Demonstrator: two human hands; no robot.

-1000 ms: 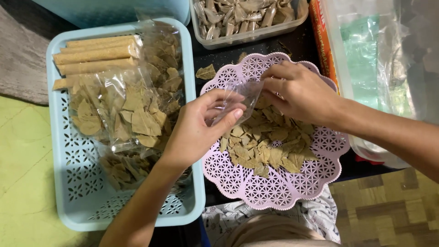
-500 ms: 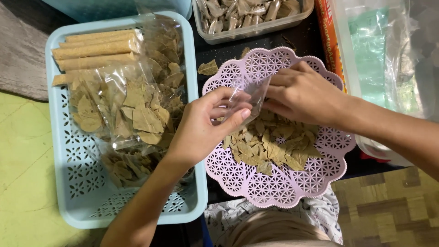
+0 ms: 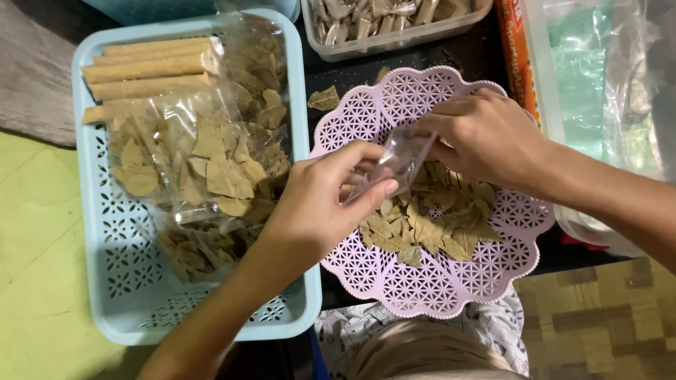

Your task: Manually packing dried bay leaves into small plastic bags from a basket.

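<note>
- Hands meet over the pink tray [image 3: 451, 281]: the left hand [image 3: 317, 211] pinches one side of a small clear bag [image 3: 394, 162] between thumb and fingers, and the right hand [image 3: 486, 137] grips the bag's other edge from 2 o'clock.
- Bag sits above the tray's middle, lifted off the loose dried leaves [image 3: 429, 218] piled at the tray's 4 o'clock half. It looks near empty, though the crinkled film makes that hard to read.
- Blue basket [image 3: 127, 281] lies at 9 o'clock of the tray, holding filled leaf packs [image 3: 204, 162] and a row of tan sticks [image 3: 148, 67] at its far end.
- One stray leaf [image 3: 324, 98] lies on the dark bench between basket and tray, at 11 o'clock of the tray.
- Clear tub [image 3: 394, 21] with pale pieces stands at 12 o'clock; a plastic box [image 3: 598, 91] with sheets of film is at 3 o'clock.
- Risk, as I judge it: the film is thin and slick, so a pinch that slackens could let the mouth fall shut or drop the bag into the pile.
- Leaves are brittle and light; a rough push could crumble them or flick some over the low scalloped rim onto the bench.
- Left forearm hangs just above the basket's packs, so a wide elbow swing could knock them askew.
</note>
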